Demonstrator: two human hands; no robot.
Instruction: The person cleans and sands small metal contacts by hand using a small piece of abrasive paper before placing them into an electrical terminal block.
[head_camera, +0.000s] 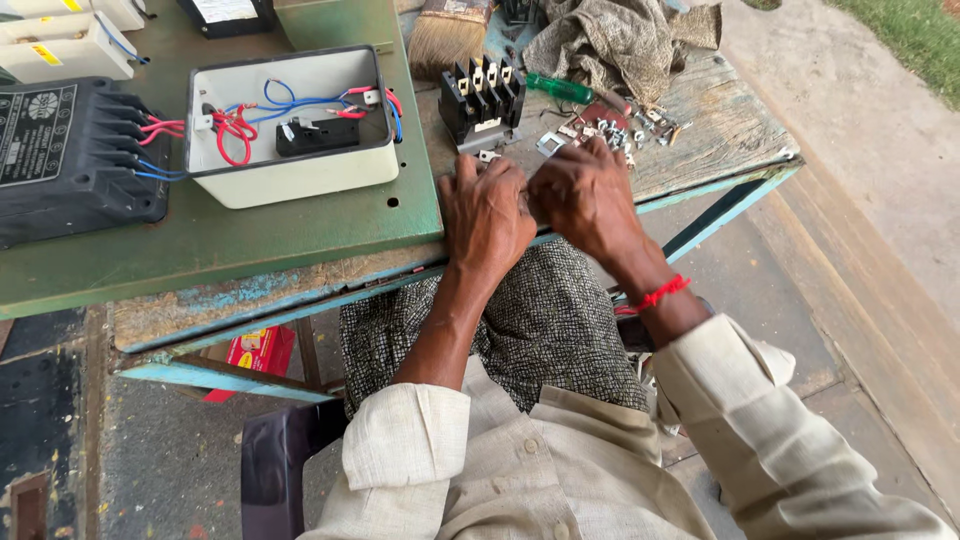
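Left hand and right hand meet at the near edge of the table, backs toward the camera, fingers curled inward and pressed close together. Whatever sits between the fingertips is hidden by the hands; cannot tell whether either grip is clamped on a part or merely closed. Right wrist carries a red thread band.

Just beyond the knuckles: a scatter of small metal parts lying on the bare wooden stretch of the table, touching or nearly touching the right fingertips. Beside them, a black contactor block with a row of pale terminals, standing upright. Behind it, a screwdriver with a green handle, lying flat, and a brush with tan bristles. A crumpled grey cloth lies at the far edge.

Left of the hands, on the green metal sheet: an open white enclosure with red and blue wires and a black component inside. Farther left, a black ribbed unit, wired to the enclosure.
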